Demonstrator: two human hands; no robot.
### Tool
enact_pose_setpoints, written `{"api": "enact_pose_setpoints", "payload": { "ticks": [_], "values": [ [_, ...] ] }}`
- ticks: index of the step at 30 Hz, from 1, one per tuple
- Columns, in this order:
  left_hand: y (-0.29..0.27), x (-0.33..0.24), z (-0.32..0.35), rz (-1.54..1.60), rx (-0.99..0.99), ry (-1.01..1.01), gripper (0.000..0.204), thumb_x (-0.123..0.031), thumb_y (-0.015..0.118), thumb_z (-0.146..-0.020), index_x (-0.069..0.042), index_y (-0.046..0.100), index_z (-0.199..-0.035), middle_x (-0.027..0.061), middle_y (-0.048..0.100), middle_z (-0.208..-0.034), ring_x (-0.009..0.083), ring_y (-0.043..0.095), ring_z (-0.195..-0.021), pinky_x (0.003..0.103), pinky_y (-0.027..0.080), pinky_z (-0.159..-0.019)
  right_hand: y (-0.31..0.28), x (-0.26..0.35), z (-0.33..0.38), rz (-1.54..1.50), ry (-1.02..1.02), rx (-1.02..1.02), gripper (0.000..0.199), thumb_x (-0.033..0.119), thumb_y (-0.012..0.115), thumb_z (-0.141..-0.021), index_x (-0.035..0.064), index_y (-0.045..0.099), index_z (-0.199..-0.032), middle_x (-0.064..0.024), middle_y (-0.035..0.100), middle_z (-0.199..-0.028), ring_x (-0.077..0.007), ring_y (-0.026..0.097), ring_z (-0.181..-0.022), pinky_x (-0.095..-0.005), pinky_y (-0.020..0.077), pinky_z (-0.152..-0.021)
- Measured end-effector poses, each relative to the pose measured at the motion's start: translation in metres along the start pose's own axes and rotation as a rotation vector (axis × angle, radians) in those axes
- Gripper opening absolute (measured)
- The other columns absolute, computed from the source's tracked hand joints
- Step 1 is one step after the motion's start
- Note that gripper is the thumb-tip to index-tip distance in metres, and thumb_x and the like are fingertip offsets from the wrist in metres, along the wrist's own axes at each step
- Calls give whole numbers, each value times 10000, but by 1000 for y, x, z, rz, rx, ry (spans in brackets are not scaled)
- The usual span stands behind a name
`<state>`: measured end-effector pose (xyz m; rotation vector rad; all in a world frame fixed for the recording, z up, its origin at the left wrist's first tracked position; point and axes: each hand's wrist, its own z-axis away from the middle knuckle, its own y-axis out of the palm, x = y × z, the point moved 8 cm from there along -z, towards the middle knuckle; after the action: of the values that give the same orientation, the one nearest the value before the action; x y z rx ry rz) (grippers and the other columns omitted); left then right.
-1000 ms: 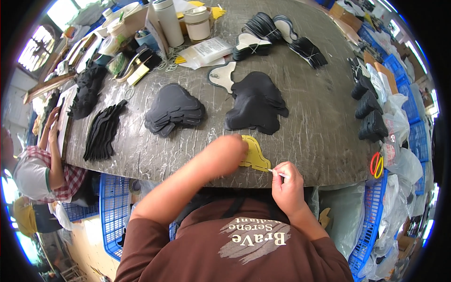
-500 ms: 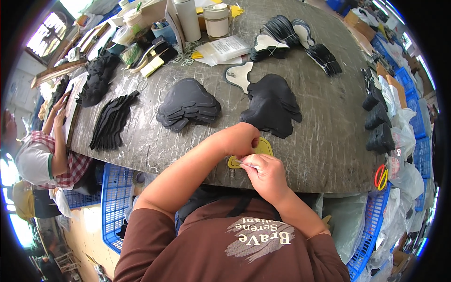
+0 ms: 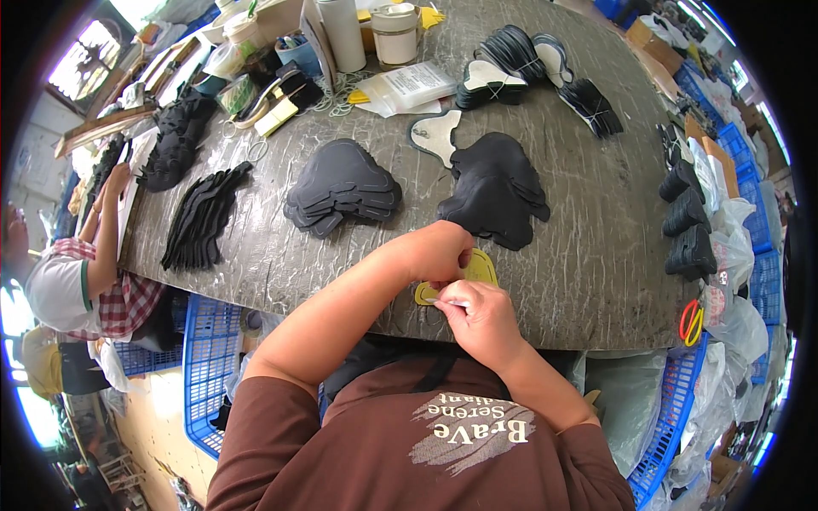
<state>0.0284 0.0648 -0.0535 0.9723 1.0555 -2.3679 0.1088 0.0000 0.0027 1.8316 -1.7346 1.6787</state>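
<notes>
Pinching at the near edge of the grey tabletop (image 3: pixel 596 255), the left hand (image 3: pixel 439 251) and right hand (image 3: pixel 479 317) meet over a yellow cut-out piece (image 3: pixel 479 271); left fingers closed down on its top, right fingers closed on its near edge with a thin pale strip (image 3: pixel 450 302) between them. Yellow piece lies flat, just short of a stack of black cut-out pieces (image 3: pixel 494 192); a second black stack (image 3: pixel 341 187) sits to the left, well apart. Beyond them a flat clear packet with a white label (image 3: pixel 407 87) lies beside a white cylinder (image 3: pixel 345 34) and a lidded jar (image 3: pixel 396 34) at the far edge. Small yellow block (image 3: pixel 277 117) far left among clutter. Red and yellow rubber bands (image 3: pixel 692 322) hang at the right edge. Blue crates (image 3: pixel 204 366) below the tabletop on the left. Another person in a checked sleeve (image 3: pixel 111 298) works at the left end.
</notes>
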Motion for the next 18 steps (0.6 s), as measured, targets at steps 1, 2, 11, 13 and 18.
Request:
{"api": "enact_pose_setpoints", "payload": {
  "ticks": [1,2,11,13,18],
  "values": [
    [-1,-1,1,0,0,0,232,-76,745,-677,27,628,-848,134,664,-759,208,650,-635,330,510,-563,-4,-4,0,-45,45,-32,169,7,707,-785,44,548,-832,-108,648,-765,-311,638,-697,-376,498,-621],
    [0,-2,1,16,18,-2,204,-58,731,-693,33,616,-835,128,659,-739,192,649,-608,317,509,-538,-7,-7,1,-91,89,-63,178,19,703,-784,43,532,-829,-118,623,-734,-331,619,-687,-395,482,-606],
    [1,-1,2,75,40,-14,151,-42,693,-753,45,582,-807,110,643,-694,164,661,-592,290,521,-524,-20,-16,6,-193,188,-119,153,6,684,-827,31,533,-823,-124,639,-762,-313,626,-669,-361,485,-592],
    [2,-1,2,72,47,-15,162,-47,701,-746,44,584,-809,108,642,-698,165,658,-591,293,520,-525,-16,-13,5,-212,152,-124,161,12,691,-820,37,532,-815,-120,641,-761,-313,626,-681,-366,486,-602],
    [0,-2,0,-2,-18,7,194,-61,719,-720,41,591,-824,109,644,-694,163,648,-589,298,512,-522,-8,-7,4,-94,47,-83,168,44,711,-785,64,545,-794,-102,642,-753,-319,621,-735,-401,479,-661]
  ]
}}
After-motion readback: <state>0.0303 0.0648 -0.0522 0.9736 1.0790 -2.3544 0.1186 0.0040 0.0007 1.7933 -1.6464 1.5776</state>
